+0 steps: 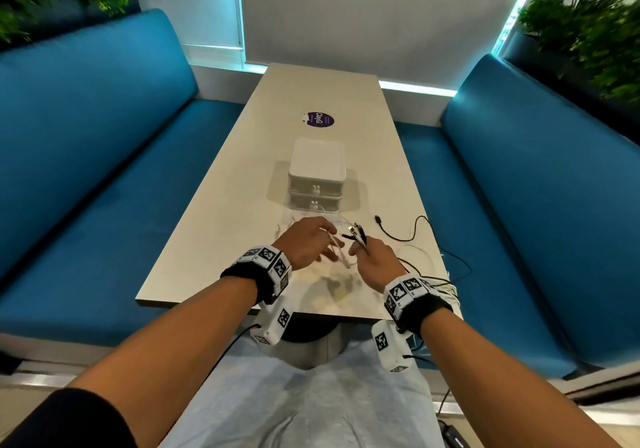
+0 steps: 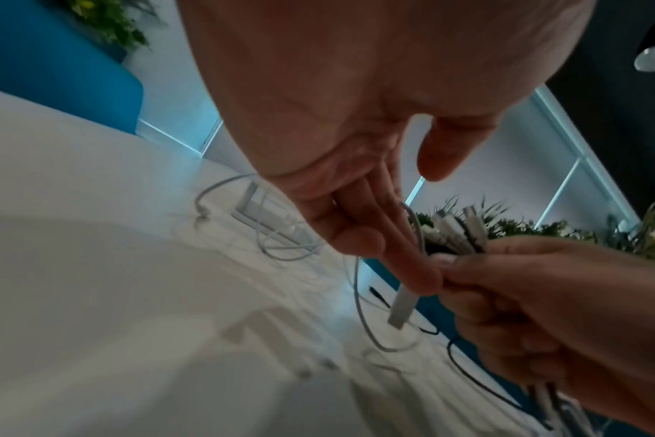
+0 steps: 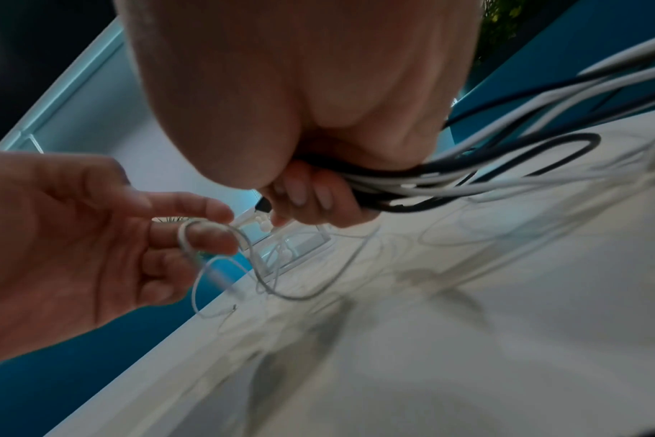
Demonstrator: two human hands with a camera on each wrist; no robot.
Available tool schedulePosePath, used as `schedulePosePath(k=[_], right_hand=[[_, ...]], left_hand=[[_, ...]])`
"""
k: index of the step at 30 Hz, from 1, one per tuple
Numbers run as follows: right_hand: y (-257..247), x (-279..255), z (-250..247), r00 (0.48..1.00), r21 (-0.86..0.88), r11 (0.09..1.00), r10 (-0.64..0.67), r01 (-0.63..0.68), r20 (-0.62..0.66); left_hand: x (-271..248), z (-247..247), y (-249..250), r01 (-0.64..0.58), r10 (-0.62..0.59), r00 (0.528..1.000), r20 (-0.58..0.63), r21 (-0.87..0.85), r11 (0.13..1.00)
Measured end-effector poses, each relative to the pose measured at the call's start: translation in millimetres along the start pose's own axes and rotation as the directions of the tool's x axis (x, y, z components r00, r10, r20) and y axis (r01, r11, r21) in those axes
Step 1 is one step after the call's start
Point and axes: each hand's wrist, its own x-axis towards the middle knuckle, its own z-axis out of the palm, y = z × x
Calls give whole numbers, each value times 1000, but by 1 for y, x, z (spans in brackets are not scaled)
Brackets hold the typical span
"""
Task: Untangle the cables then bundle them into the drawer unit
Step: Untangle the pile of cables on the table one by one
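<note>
At the near end of a long pale table (image 1: 242, 184), a person works both hands above a scatter of cables. Their right hand (image 1: 375, 260) is curled tight round a bundle of black and white cables (image 3: 445, 177), whose plug ends (image 1: 356, 233) fan out past the knuckles toward 11 o'clock while the loose lengths trail off the table's edge at 4 o'clock. Their left hand (image 1: 306, 245), just beside it at 9 o'clock, has its fingers (image 3: 206, 233) loosely bent, with a thin white cable (image 3: 244, 251) looped over one of them; that cable's flat white plug (image 2: 402, 307) hangs below the fingertips, close to the right hand's thumb. Whether the left hand pinches the cable or only hooks it is unclear. More white cable lies in slack loops on the table beneath both hands, and a single black cable (image 1: 405, 236) curls at 2 o'clock from the right hand. A white drawer unit (image 1: 317, 170) stands at 12 o'clock, well beyond the fingers, both drawers closed. Blue benches (image 1: 104, 170) flank the table.
</note>
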Motion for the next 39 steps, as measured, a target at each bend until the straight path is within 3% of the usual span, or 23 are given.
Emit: schedulePosePath(k=[3, 6, 10, 11, 15, 19, 23, 29, 35, 39], right_hand=[[2, 1, 0, 1000, 4, 1000, 8, -8, 21], [3, 3, -2, 1000, 27, 1000, 15, -16, 14], [5, 6, -2, 998, 103, 994, 45, -39, -52], [6, 7, -3, 997, 126, 991, 44, -35, -69], [7, 10, -6, 992, 227, 973, 70, -44, -106], [9, 13, -3, 996, 286, 958, 48, -26, -71], [9, 8, -4, 999, 384, 922, -31, 40, -30], [10, 5, -9, 994, 535, 841, 35, -86, 105], [6, -4, -11, 992, 312, 947, -100, 71, 79], [14, 5, -7, 993, -78, 993, -79, 85, 85]], left_hand=[[7, -3, -6, -79, 123, 985, -123, 313, 946], [8, -8, -10, -81, 177, 972, -155, 484, 871], [6, -3, -9, -133, 308, 950, -59, 813, 567], [4, 1, -7, -149, 313, 949, -35, 826, 544], [5, 12, -7, -73, 146, 989, -30, 756, 651], [6, 24, -7, -17, 59, 997, -41, 658, 753], [10, 43, -6, -40, 16, 999, 44, 626, 779], [14, 54, -10, -7, -36, 997, 62, 580, 814], [16, 55, -12, -50, -35, 992, 125, 611, 790], [10, 44, -13, -73, -33, 989, 143, 671, 738]])
